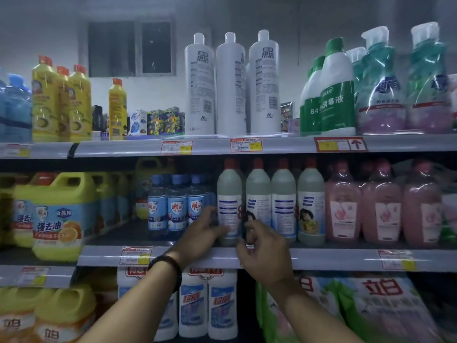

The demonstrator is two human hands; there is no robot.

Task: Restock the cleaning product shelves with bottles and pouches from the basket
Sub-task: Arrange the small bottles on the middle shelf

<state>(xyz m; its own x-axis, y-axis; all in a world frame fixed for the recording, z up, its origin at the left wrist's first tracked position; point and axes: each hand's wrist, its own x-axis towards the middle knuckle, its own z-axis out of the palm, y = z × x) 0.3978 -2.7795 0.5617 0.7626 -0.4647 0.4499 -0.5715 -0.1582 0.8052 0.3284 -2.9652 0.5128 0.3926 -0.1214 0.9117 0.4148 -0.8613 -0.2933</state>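
Note:
On the middle shelf (321,258) stands a row of pale grey-green bottles with red caps. My left hand (200,237) is wrapped around the lower part of the leftmost one, the grey-green bottle (229,194), at the shelf's front edge. My right hand (262,248) touches the label of the second grey-green bottle (258,191) beside it, fingers curled against its lower front. A dark bracelet sits on my left wrist. The basket is out of view.
Small blue bottles (176,206) stand left of my hands, pink bottles (380,206) to the right. Yellow jugs (61,214) fill the left side. Tall white bottles (231,85) are on the top shelf, white bottles and pouches (385,310) below.

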